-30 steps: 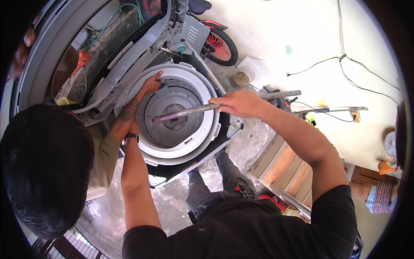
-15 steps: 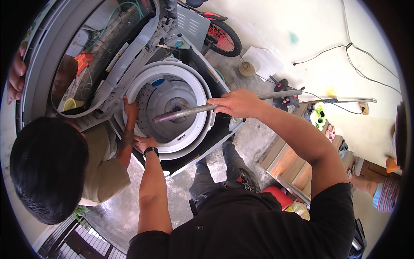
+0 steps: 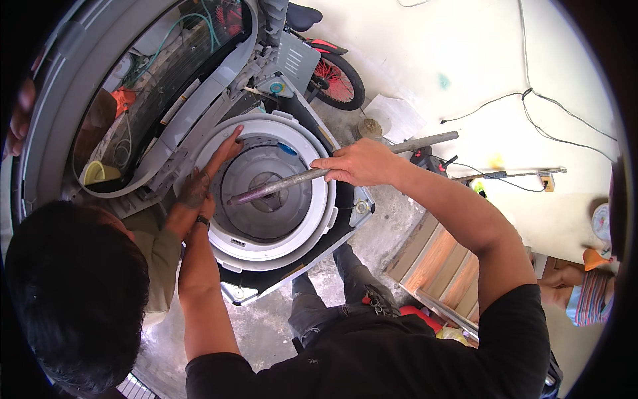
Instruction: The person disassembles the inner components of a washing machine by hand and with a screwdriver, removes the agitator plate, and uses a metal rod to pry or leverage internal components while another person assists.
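Observation:
My right hand is closed round a long metal pipe. The pipe slants over the tub opening, its purplish end above the inside. Beneath it stands a top-load washing machine with its round white inner tub exposed. At the tub's left rim is my left hand, by a co-worker's forearm; its fingers are mostly hidden there. The co-worker's hand reaches over the rim on the far left side, fingers stretched. The machine's grey top cover with a clear lid stands raised at the left.
The co-worker leans in close at the left. Another hand holds the cover's far left edge. A bicycle wheel is behind the machine. Wooden steps stand at the right. Cables hang along the pale wall.
My left hand has moved left along the tub rim. The co-worker's hand has shifted to the rim's far side. The tub sits turned and more level, with the pipe still across it.

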### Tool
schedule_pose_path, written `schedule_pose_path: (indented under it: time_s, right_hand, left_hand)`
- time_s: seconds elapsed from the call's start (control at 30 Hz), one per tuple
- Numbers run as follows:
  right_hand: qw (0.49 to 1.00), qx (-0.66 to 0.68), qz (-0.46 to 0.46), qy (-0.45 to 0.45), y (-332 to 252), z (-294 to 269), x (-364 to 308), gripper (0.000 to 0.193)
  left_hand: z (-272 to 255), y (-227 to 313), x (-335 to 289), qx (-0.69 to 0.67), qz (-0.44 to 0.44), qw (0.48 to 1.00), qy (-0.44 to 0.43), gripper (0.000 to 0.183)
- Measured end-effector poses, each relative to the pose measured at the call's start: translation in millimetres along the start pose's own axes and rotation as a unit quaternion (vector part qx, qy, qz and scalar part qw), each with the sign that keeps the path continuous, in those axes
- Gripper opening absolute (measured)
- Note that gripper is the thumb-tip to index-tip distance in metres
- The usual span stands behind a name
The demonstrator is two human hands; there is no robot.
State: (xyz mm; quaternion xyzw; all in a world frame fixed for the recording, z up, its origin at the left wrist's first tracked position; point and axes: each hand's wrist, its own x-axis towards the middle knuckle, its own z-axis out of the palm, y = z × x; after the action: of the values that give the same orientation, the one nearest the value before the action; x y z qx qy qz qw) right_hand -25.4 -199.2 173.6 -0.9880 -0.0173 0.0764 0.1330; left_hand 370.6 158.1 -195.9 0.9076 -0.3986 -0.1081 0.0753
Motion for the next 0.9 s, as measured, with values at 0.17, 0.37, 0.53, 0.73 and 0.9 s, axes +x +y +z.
schedule_pose_path:
  time_s: [0.17, 0.37, 0.53, 0.73, 0.9]
  right_hand:
    - [0.988, 0.024, 0.14, -0.056, 19, 43, -65, 0.043]
    - [0.997, 0.036, 0.067, -0.018, 4, 34, -34, 0.043]
    - [0.997, 0.06, 0.055, 0.014, -10, 39, -21, 0.041]
    - [0.998, 0.047, 0.046, 0.02, 14, 39, -21, 0.041]
    - [1.0, -0.005, 0.013, 0.008, 22, 23, -20, 0.043]
  left_hand:
    - [17, 188, -74, -0.089, -0.119, 0.989, 0.004, 0.055]
    - [-19, 183, -165, -0.044, -0.437, 0.894, 0.086, 0.087]
    - [-27, 171, -144, -0.038, -0.476, 0.878, 0.028, 0.059]
    - [6, 119, -100, -0.05, -0.299, 0.951, 0.06, 0.044]
    - [16, 62, -42, -0.091, -0.023, 0.98, 0.176, 0.056]
